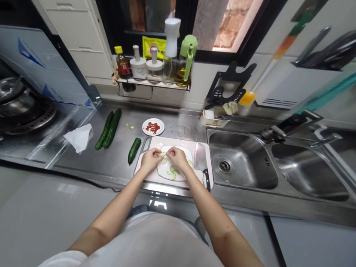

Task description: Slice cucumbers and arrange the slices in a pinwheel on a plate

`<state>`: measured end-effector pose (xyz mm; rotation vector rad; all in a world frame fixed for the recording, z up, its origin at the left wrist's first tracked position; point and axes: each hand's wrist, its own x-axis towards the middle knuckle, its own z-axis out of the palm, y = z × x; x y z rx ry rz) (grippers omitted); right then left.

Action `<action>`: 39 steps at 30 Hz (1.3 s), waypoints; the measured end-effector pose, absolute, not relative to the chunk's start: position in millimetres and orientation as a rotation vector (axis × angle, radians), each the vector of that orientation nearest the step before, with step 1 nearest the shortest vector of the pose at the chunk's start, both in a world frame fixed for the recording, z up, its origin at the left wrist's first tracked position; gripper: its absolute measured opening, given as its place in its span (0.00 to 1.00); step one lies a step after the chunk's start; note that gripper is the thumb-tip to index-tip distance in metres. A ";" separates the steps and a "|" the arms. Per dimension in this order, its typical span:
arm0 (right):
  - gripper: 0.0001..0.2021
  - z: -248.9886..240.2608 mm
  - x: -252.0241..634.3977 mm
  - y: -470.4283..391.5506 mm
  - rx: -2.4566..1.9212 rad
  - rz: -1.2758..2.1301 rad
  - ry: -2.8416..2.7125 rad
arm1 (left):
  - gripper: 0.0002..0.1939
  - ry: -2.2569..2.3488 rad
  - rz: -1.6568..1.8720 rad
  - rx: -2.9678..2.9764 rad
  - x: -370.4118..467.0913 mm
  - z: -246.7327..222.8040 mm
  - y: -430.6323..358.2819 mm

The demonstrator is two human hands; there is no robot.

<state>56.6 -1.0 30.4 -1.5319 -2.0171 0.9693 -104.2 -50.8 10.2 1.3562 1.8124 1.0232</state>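
Note:
A white plate with a dark rim line lies on a pale cutting board. Thin cucumber slices are arranged on the plate, some overlapping in a fan. Over its far left part, my left hand pinches a pale green cucumber slice. My right hand is closed at the same spot, its fingertips pinched on the slice close to the left ones; the fingers partly cover it. On the board's right side rests a kitchen knife with a black handle. A cut cucumber lies left of the board.
Two whole cucumbers and a crumpled white cloth or paper lie further left. Behind the board is a small plate of chopped red pieces. A double sink is on the right, a stove pot far left, a seasoning rack behind.

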 end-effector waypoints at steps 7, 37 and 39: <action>0.08 23.6 51.4 0.4 -1.632 0.924 -2.144 | 0.10 1.971 0.805 1.445 -99.1 10.3 -52.7; 0.12 15.0 41.9 -4.0 -1.805 0.575 -2.477 | 0.07 2.117 0.590 1.678 -91.4 -1.8 -49.2; 0.12 16.6 41.3 -5.0 -1.826 0.554 -2.497 | 0.08 2.119 0.591 1.665 -90.9 -2.5 -48.8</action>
